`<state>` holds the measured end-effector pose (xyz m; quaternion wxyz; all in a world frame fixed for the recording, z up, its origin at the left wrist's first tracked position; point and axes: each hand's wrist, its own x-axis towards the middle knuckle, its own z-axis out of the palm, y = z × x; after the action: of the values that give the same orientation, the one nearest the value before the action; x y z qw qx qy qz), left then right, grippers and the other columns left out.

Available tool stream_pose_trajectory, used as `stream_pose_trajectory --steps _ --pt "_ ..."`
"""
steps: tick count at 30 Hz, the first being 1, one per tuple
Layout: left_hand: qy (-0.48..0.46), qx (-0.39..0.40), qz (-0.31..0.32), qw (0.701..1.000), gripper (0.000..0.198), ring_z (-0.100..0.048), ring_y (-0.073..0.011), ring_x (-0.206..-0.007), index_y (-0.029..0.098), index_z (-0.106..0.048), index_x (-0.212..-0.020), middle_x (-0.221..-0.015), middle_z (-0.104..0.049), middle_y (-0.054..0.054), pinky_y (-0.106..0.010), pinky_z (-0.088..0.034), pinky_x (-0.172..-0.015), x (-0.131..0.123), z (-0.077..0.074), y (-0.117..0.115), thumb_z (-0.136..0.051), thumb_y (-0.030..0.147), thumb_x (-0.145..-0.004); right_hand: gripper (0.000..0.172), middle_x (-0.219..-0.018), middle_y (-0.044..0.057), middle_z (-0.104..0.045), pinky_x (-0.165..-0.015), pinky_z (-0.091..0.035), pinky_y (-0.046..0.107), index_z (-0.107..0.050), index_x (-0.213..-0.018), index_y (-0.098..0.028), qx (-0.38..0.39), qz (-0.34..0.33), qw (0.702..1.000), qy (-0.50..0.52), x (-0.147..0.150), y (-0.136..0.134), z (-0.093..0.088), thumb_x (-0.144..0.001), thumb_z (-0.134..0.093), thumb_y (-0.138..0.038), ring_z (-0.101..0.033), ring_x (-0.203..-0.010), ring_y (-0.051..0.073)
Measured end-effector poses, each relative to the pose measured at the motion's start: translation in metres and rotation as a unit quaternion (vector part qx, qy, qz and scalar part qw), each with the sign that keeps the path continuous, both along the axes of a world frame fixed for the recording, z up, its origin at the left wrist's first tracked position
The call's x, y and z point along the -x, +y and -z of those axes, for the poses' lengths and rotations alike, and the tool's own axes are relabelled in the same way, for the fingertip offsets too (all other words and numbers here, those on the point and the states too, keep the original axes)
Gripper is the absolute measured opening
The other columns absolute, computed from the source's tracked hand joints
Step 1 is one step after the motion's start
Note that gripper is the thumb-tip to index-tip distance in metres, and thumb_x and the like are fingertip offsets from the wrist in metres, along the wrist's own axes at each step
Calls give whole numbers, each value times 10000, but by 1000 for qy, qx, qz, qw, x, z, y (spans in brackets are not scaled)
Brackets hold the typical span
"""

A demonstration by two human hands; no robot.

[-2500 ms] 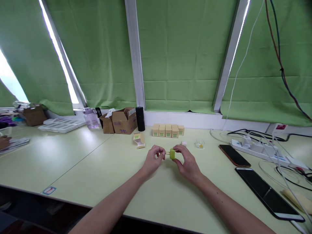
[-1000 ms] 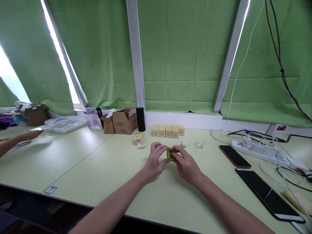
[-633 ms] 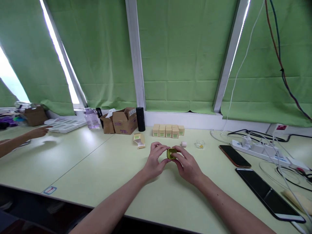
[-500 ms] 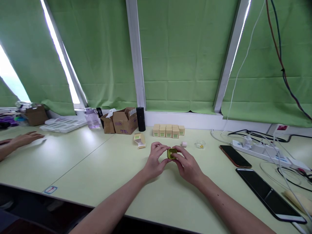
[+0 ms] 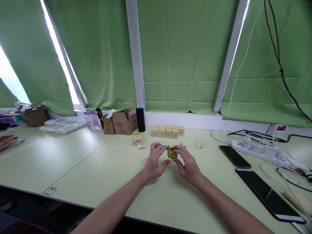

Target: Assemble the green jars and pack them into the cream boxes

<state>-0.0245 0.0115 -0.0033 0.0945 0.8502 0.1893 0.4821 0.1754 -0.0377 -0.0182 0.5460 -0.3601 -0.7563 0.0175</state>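
Note:
A small olive-green open case (image 5: 172, 153) with rounded corners is held up between my two hands over the table. My left hand (image 5: 157, 161) has its fingertips at the case's upper left corner and its thumb near the lower left edge. On the other side, my right hand (image 5: 188, 163) grips the case with fingers on top and thumb below. Just beyond the hands lie a small pale pink roll (image 5: 184, 144), a clear little dish (image 5: 200, 145) with something yellow in it, and an opened small carton (image 5: 139, 141).
Several small beige boxes (image 5: 168, 131) stand in a row at the back. Cardboard boxes (image 5: 125, 122), a black cylinder (image 5: 140, 119) and a purple bottle (image 5: 92, 119) are left of them. Two phones (image 5: 269, 195) and a power strip (image 5: 260, 152) lie right. Another person's hand (image 5: 7, 142) is far left.
The case has turned slightly in my fingers, and my right fingers have drawn out of its inside to its rim. The other person's hand at far left has pulled back toward the edge of view.

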Motion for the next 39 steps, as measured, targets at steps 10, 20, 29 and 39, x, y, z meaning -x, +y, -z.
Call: stream_pose_trajectory --steps 10,20,29,39 --pt "27 -23 -30 999 563 -421 -318 -1239 235 -479 -1428 -1343 -600 -133 -553 -420 -1059 0 0 -4 -572 87 -893 463 -878 68 -744 -821 -617 409 -658 -856 -201 257 -102 901 336 4 8 -5 -839 -719 -660 -732 -815 229" --pt "88 -52 -58 993 583 -401 -323 -1306 239 -499 -1448 -1391 -548 -145 -556 -449 -1087 -5 2 -6 -645 115 -898 592 -681 25 -711 -583 -625 354 -598 -773 -195 340 -119 854 376 10 7 -5 -711 -756 -762 -708 -554 198" --pt "53 -13 -43 998 412 -484 -314 -1189 231 -641 -1282 -1199 -649 -125 -542 -494 -1019 -6 2 -3 -708 161 -881 548 -639 24 -692 -500 -535 317 -583 -824 -222 343 -78 885 304 5 9 4 -855 -594 -769 -677 -526 206" --pt "-201 434 68 876 487 -707 -213 -961 138 -684 -1143 -1080 -732 -106 -441 -570 -954 -12 10 21 -879 228 -706 256 -1123 83 -713 -755 -504 365 -653 -1143 -214 197 271 940 -62 -43 43 17 -897 -585 -219 -671 -929 251"
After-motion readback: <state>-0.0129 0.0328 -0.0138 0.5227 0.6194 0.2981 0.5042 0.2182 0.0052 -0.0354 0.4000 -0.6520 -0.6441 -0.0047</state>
